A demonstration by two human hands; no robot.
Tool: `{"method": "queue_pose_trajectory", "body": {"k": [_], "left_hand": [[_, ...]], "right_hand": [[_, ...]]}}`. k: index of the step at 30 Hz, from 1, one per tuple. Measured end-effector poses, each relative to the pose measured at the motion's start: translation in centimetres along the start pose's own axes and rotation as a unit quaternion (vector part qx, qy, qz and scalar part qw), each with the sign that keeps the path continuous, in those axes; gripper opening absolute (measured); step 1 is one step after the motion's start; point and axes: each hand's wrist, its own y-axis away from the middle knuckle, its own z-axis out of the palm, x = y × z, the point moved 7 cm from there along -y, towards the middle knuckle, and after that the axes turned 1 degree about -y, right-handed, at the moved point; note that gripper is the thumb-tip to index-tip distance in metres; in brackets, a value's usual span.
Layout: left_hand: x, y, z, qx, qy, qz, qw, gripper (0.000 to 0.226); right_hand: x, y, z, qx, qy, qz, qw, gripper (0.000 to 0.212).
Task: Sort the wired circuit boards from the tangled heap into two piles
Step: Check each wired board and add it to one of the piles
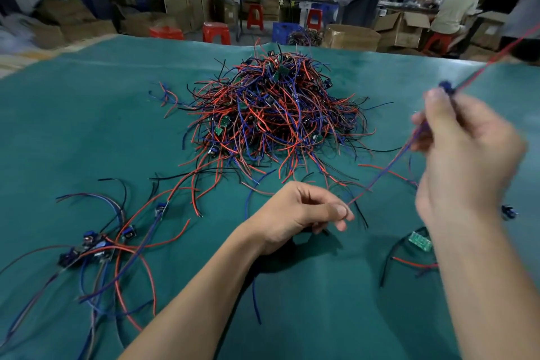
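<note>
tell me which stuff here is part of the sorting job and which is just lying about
Part of the job: tangled heap; left pile; green board starting the right pile; wired board in the right hand; left hand.

Lying about: red stools; cardboard boxes; blue crate.

Big tangled heap of red, blue and black wires with small circuit boards (271, 114) hogs the middle of the teal mat (87, 114), with loose wire ends sprawling toward the near edge. Near left is cluttered by a spread-out pile of blue-component boards with long wires (96, 245). Near right has a green board with black and red leads (420, 241). Bare mat stretches far left of the heap, plus near centre.
</note>
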Motion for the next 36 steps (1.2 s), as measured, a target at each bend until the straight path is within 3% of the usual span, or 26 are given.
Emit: {"method": "queue_pose_trajectory", "body": {"k": [2, 6, 11, 14, 17, 19, 21, 23, 28, 31, 36], "left_hand": [[-0.2, -0.2, 0.1, 0.005, -0.005, -0.002, 1.000, 0.012], [-0.7, 0.0, -0.2, 0.019, 0.020, -0.003, 1.000, 0.010], [-0.8, -0.3, -0.3, 0.001, 0.036, -0.041, 0.999, 0.011], [-1.2, 0.3, -0.9, 0.050, -0.001, -0.049, 0.998, 0.016], [-0.2, 0.3, -0.4, 0.052, -0.001, -0.010, 0.999, 0.011], [0.1, 0.0, 0.2, 0.025, 0.021, -0.012, 0.999, 0.017], [0.1, -0.1, 0.1, 0.023, 0.026, -0.019, 0.999, 0.033], [-0.1, -0.2, -0.1, 0.023, 0.028, -0.015, 0.999, 0.033], [-0.1, -0.2, 0.0, 0.023, 0.028, -0.013, 0.999, 0.031], [-0.1, -0.2, 0.0, 0.021, 0.028, -0.020, 0.999, 0.022], [-0.2, -0.3, 0.0, 0.026, 0.030, -0.024, 0.999, 0.018]], "right_hand": [[-1.6, 0.5, 4.1, -0.091, -0.015, 0.023, 0.995, 0.018], [-0.9, 6.5, 14.7, -0.298, 0.119, 0.057, 0.946, 0.034], [1.0, 12.9, 23.0, -0.493, 0.283, -0.005, 0.823, 0.066], [3.0, 10.5, 23.6, -0.503, 0.366, -0.039, 0.782, 0.058], [4.6, 4.8, 22.2, -0.408, 0.443, -0.084, 0.794, 0.014], [6.0, 1.5, 21.0, -0.368, 0.490, -0.099, 0.784, 0.036], [8.1, -0.4, 20.2, -0.386, 0.529, -0.083, 0.751, 0.049], [9.9, -1.0, 20.0, -0.421, 0.539, -0.064, 0.727, 0.052], [10.9, -1.9, 19.7, -0.406, 0.490, -0.043, 0.770, 0.028], [11.1, -2.4, 19.1, -0.397, 0.457, -0.006, 0.796, 0.023], [8.8, -5.0, 16.1, -0.274, 0.352, 0.035, 0.894, 0.022]]}}
